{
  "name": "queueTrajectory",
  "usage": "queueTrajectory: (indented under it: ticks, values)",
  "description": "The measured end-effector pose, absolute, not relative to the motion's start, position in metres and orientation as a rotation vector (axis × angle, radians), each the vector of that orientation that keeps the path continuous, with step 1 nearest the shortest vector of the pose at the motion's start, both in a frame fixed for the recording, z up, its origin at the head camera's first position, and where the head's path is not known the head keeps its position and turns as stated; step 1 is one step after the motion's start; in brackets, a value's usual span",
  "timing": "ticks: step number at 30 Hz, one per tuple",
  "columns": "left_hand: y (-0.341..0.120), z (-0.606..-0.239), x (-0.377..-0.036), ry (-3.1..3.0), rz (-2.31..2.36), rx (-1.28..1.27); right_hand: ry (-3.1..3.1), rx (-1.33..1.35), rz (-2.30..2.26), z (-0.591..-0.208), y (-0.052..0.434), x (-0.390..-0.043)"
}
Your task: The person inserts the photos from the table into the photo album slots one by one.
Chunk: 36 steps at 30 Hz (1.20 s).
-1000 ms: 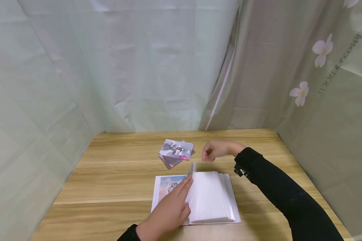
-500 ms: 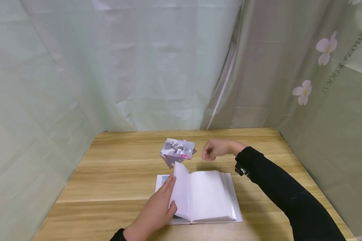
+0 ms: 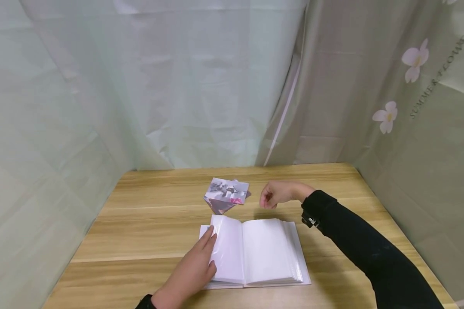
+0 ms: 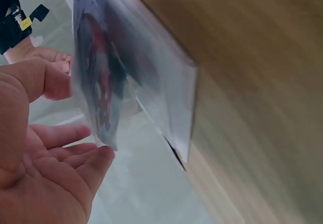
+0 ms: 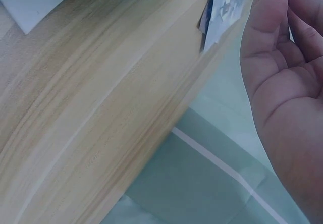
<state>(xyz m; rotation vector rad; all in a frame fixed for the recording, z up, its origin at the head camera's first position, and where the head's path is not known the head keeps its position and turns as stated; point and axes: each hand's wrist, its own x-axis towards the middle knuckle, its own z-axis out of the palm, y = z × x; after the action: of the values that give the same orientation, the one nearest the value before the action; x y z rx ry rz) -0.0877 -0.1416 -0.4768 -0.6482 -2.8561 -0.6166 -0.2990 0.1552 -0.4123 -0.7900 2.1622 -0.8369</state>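
Low in the middle of the head view, your photo album point(image 3: 257, 251) lay open on the wooden bench point(image 3: 147, 240), its thick block of white sleeve pages stacked on the right side. Your left hand point(image 3: 191, 272) rested on the left-hand page point(image 3: 226, 249), fingers straight and relaxed along its outer edge, pressing rather than pinching, so that grip was open. From the left wrist view the clear sleeve point(image 4: 121, 77) stood just past your fingertips point(image 4: 98, 158), a blurred dark and red picture showing inside it.

Just above the album, slightly left of centre, a small pile of loose photos point(image 3: 227, 195) sat on the bench, apart from the album's top edge. Your right hand point(image 3: 278, 193) hovered near the right of that pile, fingers loosely curled and holding nothing, so that grip was open too; the right wrist view showed its palm point(image 5: 282, 82) bare, with the photos point(image 5: 224, 4) beyond it.

Pale green curtains point(image 3: 178, 86) hung behind the bench, the right one printed with flowers point(image 3: 411, 60).
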Motion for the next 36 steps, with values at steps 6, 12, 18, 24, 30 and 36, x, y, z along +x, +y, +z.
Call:
queueTrajectory:
  ticks: [6, 12, 18, 24, 30, 36]
  values:
    - [-0.148, -0.482, -0.086, -2.898, -0.58, -0.665, 2.158, -0.798, -0.83, -0.415, 0.155, -0.298]
    - [-0.153, -0.486, -0.086, -2.976, -0.6, -0.685, 2.146, -0.807, -0.83, -0.418, 0.153, -0.294]
    - [-0.156, -0.49, -0.089, -3.073, -0.601, -0.682, 2.136, -0.814, -0.822, -0.419, 0.151, -0.294]
    - [-0.156, -0.49, -0.091, -3.109, -0.569, -0.69, 2.109, -0.824, -0.832, -0.419, 0.149, -0.295]
    - [-0.154, -0.486, -0.092, -3.141, -0.588, -0.687, 2.14, -0.846, -0.817, -0.412, 0.144, -0.302]
    - [-0.153, -0.484, -0.095, -3.221, -0.643, -0.665, 2.246, -0.832, -0.794, -0.404, 0.135, -0.313]
